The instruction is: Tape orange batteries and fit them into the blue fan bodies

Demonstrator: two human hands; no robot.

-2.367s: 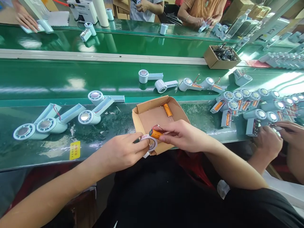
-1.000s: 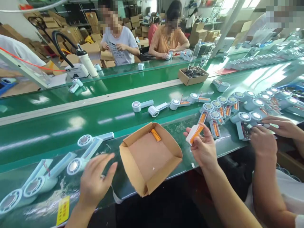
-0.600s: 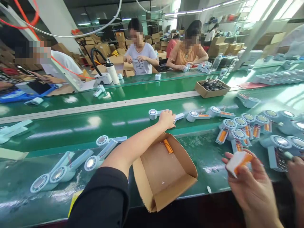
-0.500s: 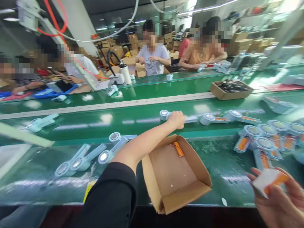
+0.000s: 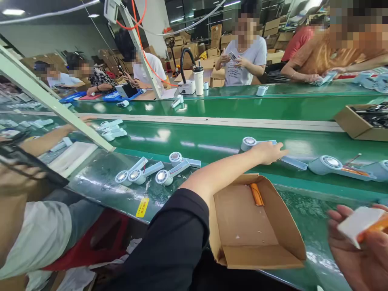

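My left hand [image 5: 269, 152] reaches across the green conveyor, fingers curled down over a light-blue handheld fan [image 5: 249, 142] whose round head shows left of the hand. A light-blue fan handle piece [image 5: 292, 163] shows just right of the fingers; the fingertips' exact contact is hidden. At the lower right, my right hand [image 5: 357, 246] is closed on a white-and-orange battery pack [image 5: 362, 224], partly cut off by the frame edge. Between the hands stands an open cardboard box [image 5: 260, 256]. An orange battery [image 5: 257, 195] lies inside against its far wall.
Several light-blue fans [image 5: 164, 177] lie on the bench to the left; another fan [image 5: 325, 163] with an orange battery sits right. A carton of dark parts [image 5: 360, 126] stands farther back. A slanted metal post [image 5: 57, 103] crosses the left side. Co-workers sit across the belt and at left.
The view has swung left, so the box and both hands appear farther right. My left hand stays over the fan, and my right hand still holds the battery pack. A co-worker now shows at left.
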